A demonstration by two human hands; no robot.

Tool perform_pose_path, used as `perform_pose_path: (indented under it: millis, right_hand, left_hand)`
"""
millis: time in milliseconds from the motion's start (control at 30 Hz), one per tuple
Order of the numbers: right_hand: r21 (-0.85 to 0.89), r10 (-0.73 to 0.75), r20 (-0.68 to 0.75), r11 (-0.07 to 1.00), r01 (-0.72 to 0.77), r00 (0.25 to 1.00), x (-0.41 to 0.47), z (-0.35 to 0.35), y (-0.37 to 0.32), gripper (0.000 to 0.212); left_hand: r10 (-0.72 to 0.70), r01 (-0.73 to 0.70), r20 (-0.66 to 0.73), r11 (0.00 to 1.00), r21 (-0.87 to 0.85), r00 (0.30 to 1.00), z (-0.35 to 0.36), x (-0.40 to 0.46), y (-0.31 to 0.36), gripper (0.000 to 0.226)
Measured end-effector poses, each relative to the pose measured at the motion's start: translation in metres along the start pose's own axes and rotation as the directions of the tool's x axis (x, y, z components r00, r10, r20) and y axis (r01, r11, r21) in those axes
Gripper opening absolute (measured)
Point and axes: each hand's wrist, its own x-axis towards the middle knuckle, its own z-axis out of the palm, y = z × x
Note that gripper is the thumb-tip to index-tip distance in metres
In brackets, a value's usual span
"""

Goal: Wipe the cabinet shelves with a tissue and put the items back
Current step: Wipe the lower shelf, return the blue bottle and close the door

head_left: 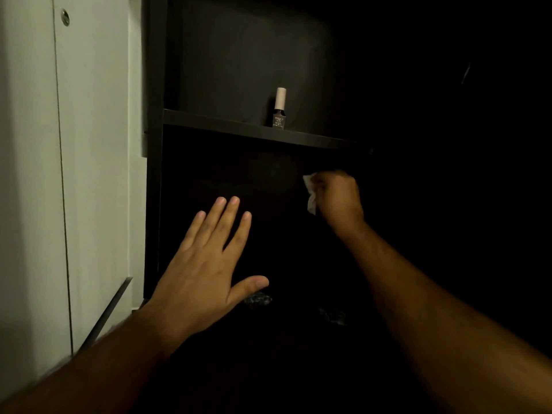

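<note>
Your white tissue is crumpled, clenched in your right hand just under the dark shelf's front edge. Your left hand hovers flat, fingers spread.

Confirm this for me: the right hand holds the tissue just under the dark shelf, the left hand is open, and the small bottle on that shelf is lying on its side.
One detail is wrong. In the head view the small bottle stands upright on the dark shelf, pale cap up. The rest holds: the right hand holds the tissue just under that shelf, and the left hand is open.
</note>
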Motion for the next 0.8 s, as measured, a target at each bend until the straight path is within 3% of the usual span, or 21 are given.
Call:
perform_pose_path:
  millis: [67, 133, 200, 267, 367, 500, 633, 800]
  right_hand:
    - [0.013, -0.003, -0.057, 1.000, 0.004, 0.998, -0.005, 0.002, -0.004, 0.021]
    - [-0.061, -0.090, 0.142, 0.993, 0.099, 0.986, -0.019, 0.016, -0.003, 0.018]
    - [-0.156, -0.164, 0.409, 0.957, 0.246, 0.898, -0.040, 0.029, -0.001, 0.018]
    - [-0.245, -0.150, 0.538, 0.914, 0.324, 0.829, -0.057, 0.034, 0.001, 0.019]
    - [-0.277, -0.143, 0.460, 0.915, 0.294, 0.876, -0.049, 0.029, 0.000, 0.024]
    - [-0.099, -0.067, 0.147, 0.992, 0.082, 0.987, -0.017, 0.010, -0.012, 0.030]
    - [-0.372, -0.201, 0.069, 0.904, 0.213, 0.977, -0.007, -0.007, -0.018, 0.060]
    - [-0.659, -0.131, 0.061, 0.739, 0.139, 0.989, -0.006, -0.013, -0.016, 0.042]
  left_hand:
    - [-0.002, 0.002, 0.002, 1.000, -0.004, 1.000, 0.000, 0.000, -0.001, 0.089]
    - [-0.008, 0.008, 0.012, 1.000, -0.003, 1.000, 0.000, 0.000, -0.001, 0.089]
    - [-0.006, 0.006, 0.024, 1.000, 0.006, 1.000, 0.001, -0.001, 0.000, 0.090]
    - [0.005, -0.005, 0.035, 1.000, 0.010, 0.999, 0.002, -0.002, 0.001, 0.090]
    - [0.015, -0.015, 0.028, 1.000, -0.002, 0.999, 0.002, -0.002, 0.001, 0.088]
    - [0.018, -0.018, 0.011, 1.000, -0.008, 1.000, 0.001, -0.001, -0.001, 0.086]
    - [0.022, -0.022, 0.016, 1.000, -0.011, 1.000, 0.002, 0.001, -0.002, 0.087]
    - [0.035, -0.035, 0.019, 0.999, -0.004, 0.999, 0.001, 0.001, 0.000, 0.088]
